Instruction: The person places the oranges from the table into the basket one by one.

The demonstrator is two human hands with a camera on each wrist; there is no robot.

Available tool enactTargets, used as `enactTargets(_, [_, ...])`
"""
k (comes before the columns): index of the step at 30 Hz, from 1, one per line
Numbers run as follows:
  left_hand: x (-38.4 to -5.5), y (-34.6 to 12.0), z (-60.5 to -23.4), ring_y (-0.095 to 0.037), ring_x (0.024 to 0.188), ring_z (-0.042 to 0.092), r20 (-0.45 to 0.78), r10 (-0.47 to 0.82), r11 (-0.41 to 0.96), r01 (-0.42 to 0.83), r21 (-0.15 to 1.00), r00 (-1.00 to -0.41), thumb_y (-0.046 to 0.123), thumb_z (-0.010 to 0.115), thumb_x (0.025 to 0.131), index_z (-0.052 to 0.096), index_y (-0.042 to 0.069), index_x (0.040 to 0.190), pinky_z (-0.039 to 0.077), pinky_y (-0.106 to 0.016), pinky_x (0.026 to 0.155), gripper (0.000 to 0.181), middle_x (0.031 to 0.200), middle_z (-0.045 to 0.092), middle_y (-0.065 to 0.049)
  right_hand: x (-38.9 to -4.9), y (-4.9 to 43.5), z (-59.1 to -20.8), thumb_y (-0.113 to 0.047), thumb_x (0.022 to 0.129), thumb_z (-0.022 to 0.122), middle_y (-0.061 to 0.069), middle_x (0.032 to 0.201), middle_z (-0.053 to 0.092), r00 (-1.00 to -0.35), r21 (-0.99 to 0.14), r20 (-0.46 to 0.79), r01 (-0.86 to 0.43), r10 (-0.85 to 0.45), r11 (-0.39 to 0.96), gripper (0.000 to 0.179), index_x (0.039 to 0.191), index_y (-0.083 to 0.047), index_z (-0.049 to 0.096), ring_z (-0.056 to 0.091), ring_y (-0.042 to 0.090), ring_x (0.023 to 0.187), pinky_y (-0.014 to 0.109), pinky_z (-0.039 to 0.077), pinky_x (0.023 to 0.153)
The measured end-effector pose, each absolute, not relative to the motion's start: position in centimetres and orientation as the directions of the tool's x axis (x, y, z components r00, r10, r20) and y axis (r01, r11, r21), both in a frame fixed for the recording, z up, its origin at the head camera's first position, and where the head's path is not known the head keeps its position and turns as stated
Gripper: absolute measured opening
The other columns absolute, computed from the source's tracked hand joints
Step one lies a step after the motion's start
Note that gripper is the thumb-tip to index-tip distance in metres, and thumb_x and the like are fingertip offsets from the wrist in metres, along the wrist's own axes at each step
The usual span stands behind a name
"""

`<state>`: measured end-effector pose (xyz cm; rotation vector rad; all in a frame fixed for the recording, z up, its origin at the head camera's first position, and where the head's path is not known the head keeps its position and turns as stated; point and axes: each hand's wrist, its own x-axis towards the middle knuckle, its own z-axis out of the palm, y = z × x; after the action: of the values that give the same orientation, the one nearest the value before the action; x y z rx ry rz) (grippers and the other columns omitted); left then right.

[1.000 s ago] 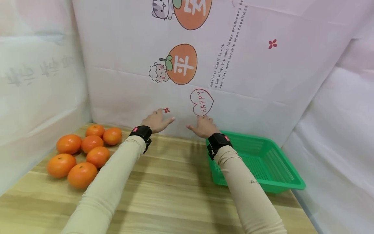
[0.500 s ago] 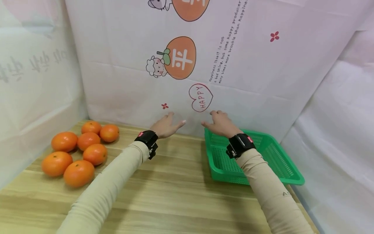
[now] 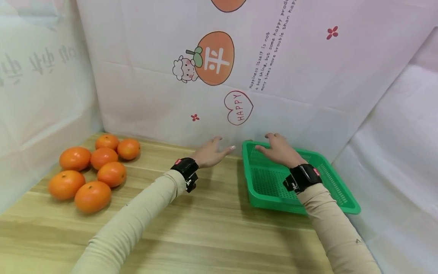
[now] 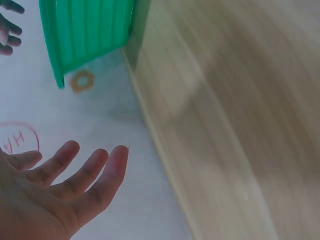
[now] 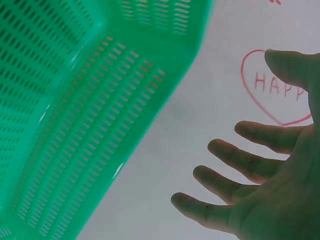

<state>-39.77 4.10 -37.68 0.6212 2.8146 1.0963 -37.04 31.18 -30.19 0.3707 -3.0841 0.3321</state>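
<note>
My left hand (image 3: 210, 153) hovers over the back middle of the table, fingers spread and holding nothing. In the left wrist view the same hand (image 4: 70, 192) shows its palm and relaxed fingers, apart from the basket. Above the green plastic basket (image 3: 251, 186) is my right hand (image 3: 281, 152), its fingers loosely extended and nothing in them. The right wrist view has the hand (image 5: 265, 175) beside the basket's slotted wall (image 5: 100, 130). Several oranges (image 3: 93, 196) lie grouped at the table's left side, away from both hands. The basket holds nothing that shows.
The wooden table (image 3: 202, 236) meets a white printed cloth (image 3: 154, 102) hung along the back. More white cloth covers the left side (image 3: 44, 99) and the right side (image 3: 400, 163). A black band with a small camera sits on each wrist.
Both hands have moved to the right, the right one from the basket's left corner to over the basket. The view has tipped slightly downward. Oranges and basket stay in place.
</note>
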Motion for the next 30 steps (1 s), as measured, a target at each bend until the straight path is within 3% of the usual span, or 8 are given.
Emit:
enactTargets(8, [-38.5, 7.1, -38.7, -0.036, 0.16, 0.032, 0.064, 0.459, 0.638, 0.379, 0.671, -0.886, 0.079, 0.035, 0.1, 0.016, 0.007, 0.168, 0.031, -0.054, 0.128, 0.1, 0.173, 0.029, -0.017, -35.8, 34.2, -31.8, -0.04, 0.109, 0.054, 0.041, 0.153, 0.043, -0.97, -0.193, 0.048, -0.241, -0.236, 0.951, 0.072, 0.155, 0.013, 0.037, 0.044, 0.056, 0.141, 0.067, 0.042, 0.113])
enactTargets(16, [-38.2, 9.2, -39.4, -0.037, 0.162, 0.024, 0.072, 0.461, 0.623, 0.38, 0.684, -0.885, 0.078, 0.035, 0.101, 0.021, 0.001, 0.166, 0.025, -0.053, 0.131, 0.102, 0.173, 0.022, -0.023, -35.0, 37.3, -32.2, -0.04, 0.109, 0.054, 0.041, 0.152, 0.044, -0.975, -0.179, 0.035, -0.223, -0.221, 0.958, 0.071, 0.153, 0.014, 0.04, 0.047, 0.057, 0.138, 0.068, 0.043, 0.111])
enactTargets(20, [-38.1, 10.1, -40.0, -0.038, 0.157, 0.037, 0.084, 0.467, 0.603, 0.386, 0.698, -0.88, 0.074, 0.037, 0.103, 0.03, -0.003, 0.163, 0.033, -0.051, 0.128, 0.098, 0.167, 0.036, -0.025, -34.6, 38.9, -32.0, -0.04, 0.109, 0.054, 0.042, 0.151, 0.045, -0.975, -0.165, 0.018, -0.222, -0.222, 0.961, 0.071, 0.152, 0.015, 0.041, 0.047, 0.058, 0.137, 0.068, 0.043, 0.11])
enactTargets(27, [-37.9, 11.7, -40.8, -0.026, 0.142, 0.058, 0.16, 0.53, 0.49, 0.455, 0.744, -0.833, 0.065, 0.043, 0.106, 0.052, 0.021, 0.154, 0.047, -0.045, 0.118, 0.067, 0.153, 0.061, -0.008, -33.8, 41.6, -32.0, -0.041, 0.109, 0.054, 0.042, 0.146, 0.05, -0.974, -0.146, 0.003, -0.226, -0.228, 0.963, 0.071, 0.148, 0.017, 0.044, 0.051, 0.059, 0.132, 0.068, 0.045, 0.107])
enactTargets(30, [-37.9, 12.2, -41.1, -0.021, 0.135, 0.063, 0.162, 0.549, 0.452, 0.454, 0.768, -0.82, 0.064, 0.046, 0.106, 0.053, 0.021, 0.152, 0.05, -0.043, 0.114, 0.064, 0.148, 0.065, -0.004, -33.6, 42.8, -32.0, -0.04, 0.109, 0.054, 0.043, 0.145, 0.05, -0.973, -0.161, 0.016, -0.229, -0.23, 0.96, 0.07, 0.148, 0.018, 0.044, 0.05, 0.059, 0.132, 0.068, 0.044, 0.107])
